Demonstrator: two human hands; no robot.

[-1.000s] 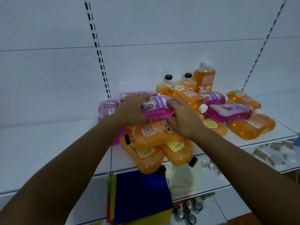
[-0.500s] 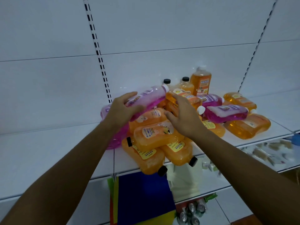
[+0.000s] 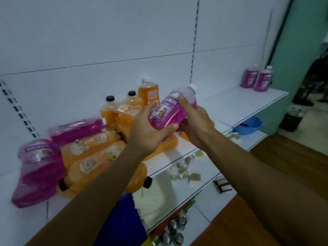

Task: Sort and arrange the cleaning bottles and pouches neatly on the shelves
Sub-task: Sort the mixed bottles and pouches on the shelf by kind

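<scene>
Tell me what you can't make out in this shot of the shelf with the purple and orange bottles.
- Head view, purple bottle: label text too blurred to read; left hand and right hand cover its base.
- Orange bottles: the left forearm hides part of the pile, so no count.
- Two purple bottles at the far end: too small for label details.
- Lower shelf: its small packets are motion-blurred and unidentifiable.

The pink bottle (image 3: 173, 110) I've got is clear glossy plastic with a slick printed label and a white plastic cap. The orange bottles (image 3: 92, 157) piled on the shelf (image 3: 245, 98) look like the same shiny see-through plastic, some with black plastic caps. The pink pouches (image 3: 35, 171) are soft, crinkly film, pretty glossy too. Shelf and back panel look like smooth painted white metal, kinda matt. The floor (image 3: 292, 160) is wood-look, with a slight sheen.
</scene>
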